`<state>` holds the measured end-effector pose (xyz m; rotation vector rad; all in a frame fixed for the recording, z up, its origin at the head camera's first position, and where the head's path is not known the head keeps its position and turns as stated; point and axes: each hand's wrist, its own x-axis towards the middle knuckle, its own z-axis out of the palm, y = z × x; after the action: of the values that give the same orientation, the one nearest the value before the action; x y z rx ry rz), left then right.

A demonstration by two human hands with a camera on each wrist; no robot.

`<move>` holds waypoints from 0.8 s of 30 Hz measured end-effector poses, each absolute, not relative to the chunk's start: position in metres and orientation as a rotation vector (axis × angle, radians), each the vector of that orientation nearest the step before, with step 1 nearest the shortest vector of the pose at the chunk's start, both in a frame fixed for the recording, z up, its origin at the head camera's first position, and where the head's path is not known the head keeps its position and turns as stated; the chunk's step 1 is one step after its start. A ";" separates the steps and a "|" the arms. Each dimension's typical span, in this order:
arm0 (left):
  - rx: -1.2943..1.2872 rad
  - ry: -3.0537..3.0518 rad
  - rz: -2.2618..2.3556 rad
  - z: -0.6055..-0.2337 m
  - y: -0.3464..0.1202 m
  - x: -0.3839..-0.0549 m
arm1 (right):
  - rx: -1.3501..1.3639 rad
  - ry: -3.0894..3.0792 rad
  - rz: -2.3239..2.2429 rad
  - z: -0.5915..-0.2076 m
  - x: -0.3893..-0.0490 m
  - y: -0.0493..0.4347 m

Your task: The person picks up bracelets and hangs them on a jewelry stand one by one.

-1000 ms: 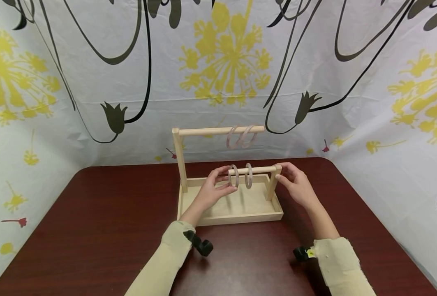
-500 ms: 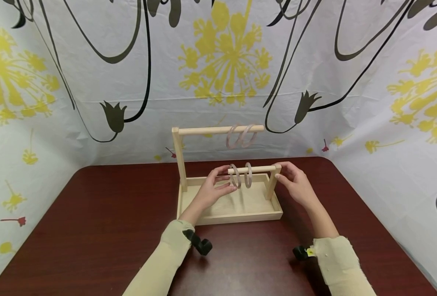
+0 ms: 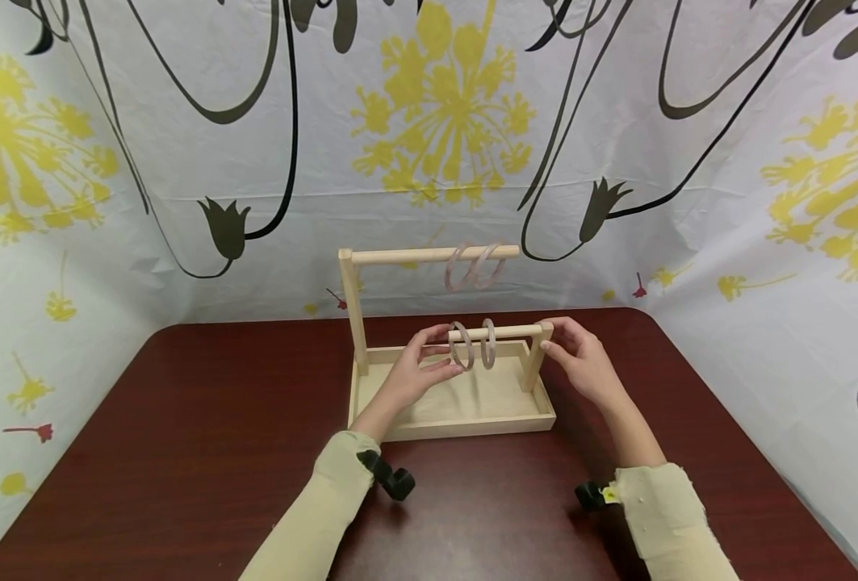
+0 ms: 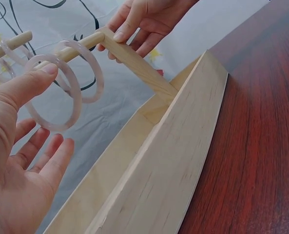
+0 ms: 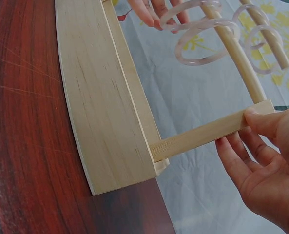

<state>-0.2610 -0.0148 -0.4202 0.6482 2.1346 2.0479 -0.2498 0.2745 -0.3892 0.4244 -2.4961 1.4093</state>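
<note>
A pale wooden two-armed bangle stand [image 3: 458, 428] with a tray base stands on the table. My left hand [image 3: 417, 375] is by the free end of the lower rod [image 3: 516, 332]. Its thumb overlaps the rim of a translucent pinkish bangle [image 4: 76, 105] hanging there; the other fingers extend loosely below. Further along that rod hangs a second bangle [image 3: 488, 345]. At the rod's right end, my right hand [image 3: 584, 363] pinches the top of the short upright post [image 5: 207, 131], thumb on one face and fingers behind it.
The taller arm's upper rod [image 3: 399, 257] carries two more bangles, the left one [image 3: 452, 278] and the right one [image 3: 485, 278]. Dark reddish wood table [image 3: 182, 452] surrounds the stand. Behind it hangs a white cloth [image 3: 312, 161] with yellow and dark flower prints.
The bangle by my left hand has tilted slightly on the lower rod, its lower part shifting right. Both hands stay in nearly the same places.
</note>
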 end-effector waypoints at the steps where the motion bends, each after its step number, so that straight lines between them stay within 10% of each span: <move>1: 0.650 2.135 2.048 -0.420 -0.015 -0.261 | 0.424 -2.496 1.409 -0.389 -0.250 0.274; 24: 0.648 2.177 2.003 -0.422 -0.029 -0.261 | 0.437 -2.483 1.423 -0.391 -0.251 0.275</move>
<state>-0.2609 -0.0291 -0.4218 0.6476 2.1765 2.0029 -0.2510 0.2752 -0.3908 0.4367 -2.4833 1.4232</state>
